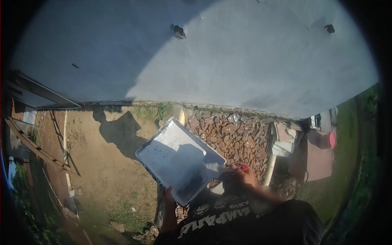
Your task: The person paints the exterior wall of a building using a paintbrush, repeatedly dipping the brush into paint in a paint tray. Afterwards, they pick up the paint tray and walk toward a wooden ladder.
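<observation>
Below a broad grey wall, the left hand grips the near edge of a white paint tray, while the right hand is closed on a brush resting in it. Rubble and bare ground lie beyond, and a red-lidded bucket stands to the right.

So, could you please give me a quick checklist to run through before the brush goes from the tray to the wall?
1. Left hand grips the paint tray at its near edge: ok.
2. Right hand holds the brush handle: ok.
3. Bristles rest in the tray: ok.
4. Tray level: not ok, it tilts.
5. Paint on bristles: cannot tell.
6. Wall in reach: cannot tell.
</observation>
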Motion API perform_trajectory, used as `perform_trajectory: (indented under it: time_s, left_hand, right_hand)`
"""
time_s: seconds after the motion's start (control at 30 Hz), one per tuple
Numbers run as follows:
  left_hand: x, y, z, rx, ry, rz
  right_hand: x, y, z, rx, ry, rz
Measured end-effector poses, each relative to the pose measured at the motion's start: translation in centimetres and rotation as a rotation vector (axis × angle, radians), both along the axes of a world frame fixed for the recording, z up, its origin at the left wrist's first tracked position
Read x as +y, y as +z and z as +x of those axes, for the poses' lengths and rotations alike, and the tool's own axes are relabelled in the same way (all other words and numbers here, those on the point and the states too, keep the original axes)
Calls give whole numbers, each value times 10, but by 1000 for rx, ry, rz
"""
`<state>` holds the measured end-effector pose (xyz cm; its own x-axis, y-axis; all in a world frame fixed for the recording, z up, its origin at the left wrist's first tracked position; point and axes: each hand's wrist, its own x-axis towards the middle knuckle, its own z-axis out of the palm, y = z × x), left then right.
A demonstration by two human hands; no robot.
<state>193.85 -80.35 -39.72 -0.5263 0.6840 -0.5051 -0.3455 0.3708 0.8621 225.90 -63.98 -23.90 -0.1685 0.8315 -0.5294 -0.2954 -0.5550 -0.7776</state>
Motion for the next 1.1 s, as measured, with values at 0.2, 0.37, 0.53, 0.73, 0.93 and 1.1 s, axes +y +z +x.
perform_trajectory:
  time_s: [0.2, 0.37, 0.53, 0.73, 0.93, 1.1]
  left_hand:
    - [-72, 40, -72, -129, 318, -63]
    - [-100, 31, -125, -76, 344, -93]
    - [-91, 21, -158, -157, 300, -27]
    - [-62, 39, -162, -160, 233, 28]
    - [-45, 67, -126, -141, 303, 59]
    - [-63, 55, -82, -137, 362, 61]
  right_hand:
    - [-39, -9, -82, -30, 244, -146]
    - [-56, 7, -147, -41, 235, -147]
    - [-67, 6, -180, -150, 217, -4]
    - [-64, 23, -188, -192, 223, 40]
    - [-41, 30, -166, -216, 325, -23]
    - [-6, 55, -141, -79, 339, -190]
